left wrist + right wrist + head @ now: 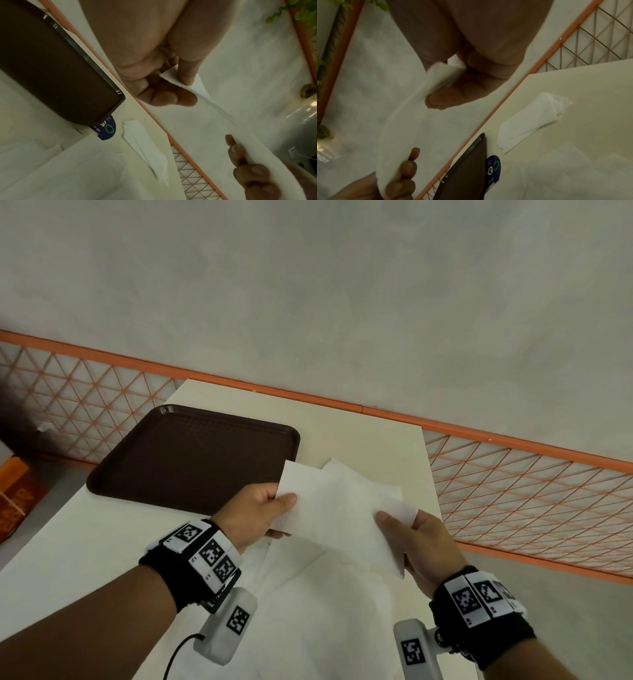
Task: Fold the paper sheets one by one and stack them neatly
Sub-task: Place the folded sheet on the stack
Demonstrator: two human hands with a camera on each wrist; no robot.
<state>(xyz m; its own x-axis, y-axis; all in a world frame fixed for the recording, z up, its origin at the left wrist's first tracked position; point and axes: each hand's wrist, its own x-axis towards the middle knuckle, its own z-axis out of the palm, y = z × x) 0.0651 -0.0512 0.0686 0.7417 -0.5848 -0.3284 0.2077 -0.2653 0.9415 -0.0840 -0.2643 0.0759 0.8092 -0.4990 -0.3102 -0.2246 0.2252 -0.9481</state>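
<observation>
A white paper sheet (339, 508) hangs in the air above the cream table (387, 446), held between both hands. My left hand (284, 505) pinches its left edge with the thumb on top, also seen in the left wrist view (178, 81). At the sheet's right edge my right hand (397, 513) pinches it, seen close in the right wrist view (447, 83). Beneath the hands, loose unfolded sheets (308, 604) lie on the table. A small pile of folded sheets (145, 146) (530, 121) rests on the table beyond them, hidden in the head view.
A dark brown tray (195, 453) with nothing in it sits at the table's far left. A blue round sticker (107, 129) lies by the tray's corner. An orange lattice fence (531, 494) and a grey wall stand behind the table. An orange box (13, 494) is at the far left.
</observation>
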